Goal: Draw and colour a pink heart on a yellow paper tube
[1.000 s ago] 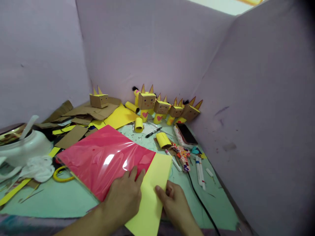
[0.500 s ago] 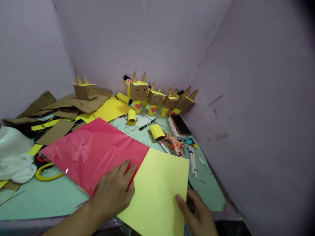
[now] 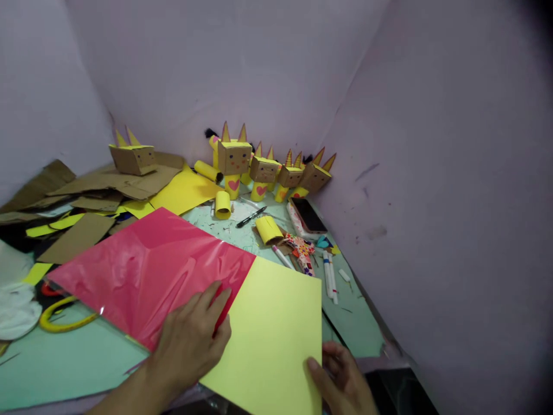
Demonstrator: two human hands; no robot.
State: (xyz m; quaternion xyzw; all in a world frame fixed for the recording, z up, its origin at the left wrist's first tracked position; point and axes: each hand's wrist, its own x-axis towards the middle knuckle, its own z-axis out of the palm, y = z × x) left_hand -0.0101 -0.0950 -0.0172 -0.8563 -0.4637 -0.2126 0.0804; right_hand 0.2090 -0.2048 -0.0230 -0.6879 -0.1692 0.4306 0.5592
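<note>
A clear plastic packet of pink paper [image 3: 147, 253] lies slantwise on the table. A pale yellow sheet of paper [image 3: 276, 323] extends from the packet's right end towards me; whether its left part lies inside the plastic is hidden. My left hand [image 3: 196, 328] rests palm down on the packet's right end, fingers stretched out and slightly spread. With thumb on top and fingers beneath, my right hand [image 3: 339, 374] pinches the yellow sheet's right edge near the front of the table.
Cardboard-headed figures with yellow horns [image 3: 233, 158] stand along the back wall. Cardboard scraps [image 3: 108, 184] pile up at the left, near yellow-handled scissors [image 3: 64, 323]. A phone [image 3: 309, 215], white markers [image 3: 329, 276], a black pen [image 3: 251, 217] and yellow paper rolls [image 3: 268, 229] lie beyond the sheet.
The whole view has shifted, so things appear farther left. Both hands keep the same places on the packet and the yellow sheet.
</note>
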